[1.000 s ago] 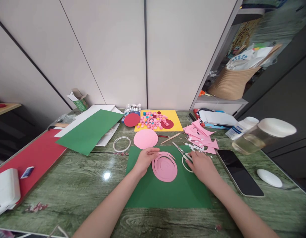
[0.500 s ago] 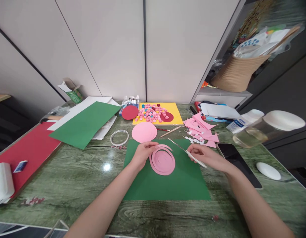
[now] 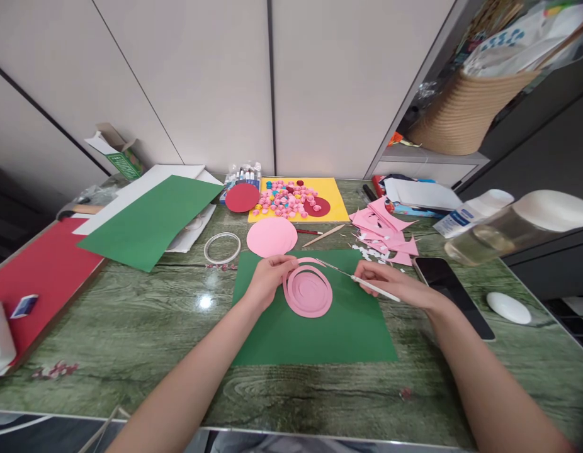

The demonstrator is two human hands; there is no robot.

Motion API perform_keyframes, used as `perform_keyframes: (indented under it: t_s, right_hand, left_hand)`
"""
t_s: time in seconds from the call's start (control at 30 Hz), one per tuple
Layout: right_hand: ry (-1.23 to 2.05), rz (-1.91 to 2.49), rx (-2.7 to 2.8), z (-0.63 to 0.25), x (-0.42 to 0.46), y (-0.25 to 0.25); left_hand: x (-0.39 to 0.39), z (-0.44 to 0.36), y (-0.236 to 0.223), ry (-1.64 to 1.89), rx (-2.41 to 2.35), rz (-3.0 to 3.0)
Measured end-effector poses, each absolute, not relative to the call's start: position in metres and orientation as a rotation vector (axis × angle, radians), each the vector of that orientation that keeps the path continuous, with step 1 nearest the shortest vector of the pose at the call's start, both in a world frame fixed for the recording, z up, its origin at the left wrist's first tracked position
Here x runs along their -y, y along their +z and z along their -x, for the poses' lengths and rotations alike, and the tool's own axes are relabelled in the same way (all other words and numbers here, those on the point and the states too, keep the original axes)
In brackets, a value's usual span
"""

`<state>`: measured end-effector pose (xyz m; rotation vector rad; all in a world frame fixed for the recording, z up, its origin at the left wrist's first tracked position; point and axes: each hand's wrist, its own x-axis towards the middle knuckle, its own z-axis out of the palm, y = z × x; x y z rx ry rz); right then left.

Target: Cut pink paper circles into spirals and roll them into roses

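My left hand [image 3: 267, 280] pinches the outer strip of a pink paper spiral [image 3: 310, 292], which lies over a green paper sheet [image 3: 315, 343]. Scissors [image 3: 376, 288] with white handles are gripped in my right hand [image 3: 386, 283]. Their metal tips reach the free upper end of the spiral's strip; whether the blades touch the paper I cannot tell. Just behind the spiral is a stack of pink paper circles [image 3: 271, 237]. Pink paper scraps [image 3: 383, 226] lie beyond my right hand.
Behind, a yellow sheet [image 3: 336, 198] bears many small pink rolled pieces [image 3: 286, 201] and a dark red circle. A phone [image 3: 454, 299], a white mouse [image 3: 509, 307] and a jug [image 3: 490, 242] stand at right. On the left are a tape roll [image 3: 222, 248] and another green sheet [image 3: 152, 220].
My right hand has picked the scissors up from the green sheet and brought their tips to the spiral's end. My left hand keeps its pinch. The view has tilted downward.
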<state>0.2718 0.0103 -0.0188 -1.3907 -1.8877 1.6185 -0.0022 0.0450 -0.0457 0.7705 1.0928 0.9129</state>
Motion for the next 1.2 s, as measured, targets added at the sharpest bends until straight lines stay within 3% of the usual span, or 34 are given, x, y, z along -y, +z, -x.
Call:
perform_keyframes:
  t_s: [1.2]
  right_hand:
    - [1.537,1.41,1.975,-0.2678,-0.0089,-0.0163]
  left_hand:
    - [-0.0461,0.0024,-0.0482,0.91,-1.091,-0.817]
